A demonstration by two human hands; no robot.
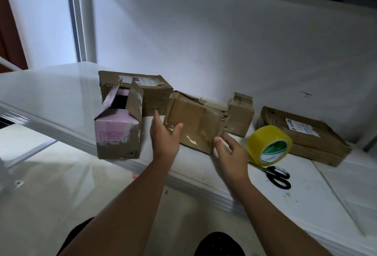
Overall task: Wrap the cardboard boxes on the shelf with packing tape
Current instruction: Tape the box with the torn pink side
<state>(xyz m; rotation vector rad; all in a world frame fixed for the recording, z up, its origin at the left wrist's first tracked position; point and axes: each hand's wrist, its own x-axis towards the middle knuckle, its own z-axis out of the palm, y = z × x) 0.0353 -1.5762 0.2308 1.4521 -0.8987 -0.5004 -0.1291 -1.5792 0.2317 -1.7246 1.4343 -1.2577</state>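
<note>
Two hands (166,139) (230,151) flank taped box (193,121), tape roll (269,144) near shelf edge (183,182)

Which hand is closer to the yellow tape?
The right hand. It sits just left of the yellow tape, at the flat box's corner. The left hand is farther away, at that box's other side.

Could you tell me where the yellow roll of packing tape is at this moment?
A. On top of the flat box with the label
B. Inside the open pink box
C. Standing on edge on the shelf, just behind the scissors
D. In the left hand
C: the yellow tape roll stands on edge on the shelf, just behind the scissors; neither hand holds it.
</note>
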